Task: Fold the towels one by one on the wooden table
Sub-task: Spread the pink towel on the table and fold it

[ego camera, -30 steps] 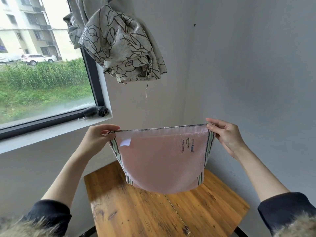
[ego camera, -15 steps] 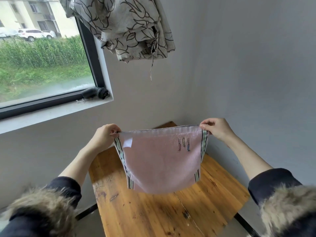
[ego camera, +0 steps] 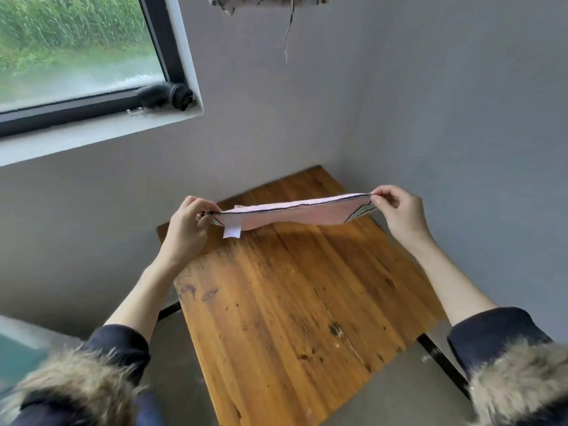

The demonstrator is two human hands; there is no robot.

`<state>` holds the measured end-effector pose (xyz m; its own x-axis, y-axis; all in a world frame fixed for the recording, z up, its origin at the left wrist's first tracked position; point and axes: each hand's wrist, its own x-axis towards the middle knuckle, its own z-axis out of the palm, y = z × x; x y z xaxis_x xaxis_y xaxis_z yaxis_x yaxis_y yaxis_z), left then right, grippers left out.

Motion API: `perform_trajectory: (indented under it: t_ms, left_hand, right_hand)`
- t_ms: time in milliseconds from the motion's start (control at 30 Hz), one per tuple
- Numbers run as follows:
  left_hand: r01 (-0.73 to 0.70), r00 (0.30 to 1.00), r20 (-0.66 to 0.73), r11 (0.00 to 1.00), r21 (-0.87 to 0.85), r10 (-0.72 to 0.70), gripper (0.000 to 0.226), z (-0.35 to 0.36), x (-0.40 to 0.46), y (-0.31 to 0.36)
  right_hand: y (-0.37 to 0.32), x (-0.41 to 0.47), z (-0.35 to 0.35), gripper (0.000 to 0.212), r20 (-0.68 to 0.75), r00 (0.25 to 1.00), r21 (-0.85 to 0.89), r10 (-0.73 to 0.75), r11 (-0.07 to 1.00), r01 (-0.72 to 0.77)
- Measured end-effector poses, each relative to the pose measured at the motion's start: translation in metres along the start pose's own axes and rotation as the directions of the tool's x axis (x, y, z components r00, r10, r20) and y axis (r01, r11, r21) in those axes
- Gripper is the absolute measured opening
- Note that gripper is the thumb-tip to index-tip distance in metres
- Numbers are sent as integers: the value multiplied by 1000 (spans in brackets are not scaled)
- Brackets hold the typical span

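A pink towel [ego camera: 292, 212] with striped ends and a white label is stretched between my hands above the far part of the wooden table [ego camera: 292, 302]. I see it almost edge-on, hanging away from me. My left hand [ego camera: 189, 224] pinches its left top corner. At the right top corner, my right hand [ego camera: 396, 209] pinches the hem with curled fingers. Both hands are at about the same height, over the table's far half.
The table stands in a corner between two grey walls. A window with a sill is at the upper left, with a black brush-like object [ego camera: 166, 95] on it. A patterned curtain [ego camera: 267, 1] with a dangling cord hangs at the top edge.
My view has tilted down toward the table. The towel, earlier hanging flat and facing me, now appears edge-on and lower over the table's far end; both hands keep their hold.
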<state>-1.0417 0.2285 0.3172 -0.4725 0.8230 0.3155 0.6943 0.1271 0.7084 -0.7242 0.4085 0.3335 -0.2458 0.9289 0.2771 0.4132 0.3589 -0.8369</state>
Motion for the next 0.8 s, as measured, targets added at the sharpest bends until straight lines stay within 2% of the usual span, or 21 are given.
perform_trajectory:
  t_ms: [133,233,300,467,700,800]
  left_hand:
    - [17,970,239,991,133,-49,14,31,-67,-47]
    - [35,896,426,976,217,-127,13,53,-122,-79]
    - [55,849,500,969,240,-172,14,67,-156,-95]
    - [7,764,616,956,294,-195,21,87,-218,-117]
    - [-166,713,690,926,338,-124,28,96,-259,-127]
    - [-208,705,697,902,379,-130,37,97,-274,-128]
  right_hand:
    - [61,-68,18,7,212,970,-277,122,959,-61]
    - [107,-125,28,13,387,890,-422,240,905,-60]
    - [130,-158,34,15,474,832,-482,287,876,-28]
    - [165,-220,39,13,608,735,-551,299,826,119]
    - [193,-261,42,14,667,677,-607,310,754,252]
    - [203,-273,45,26,696,577,-665,426,685,296]
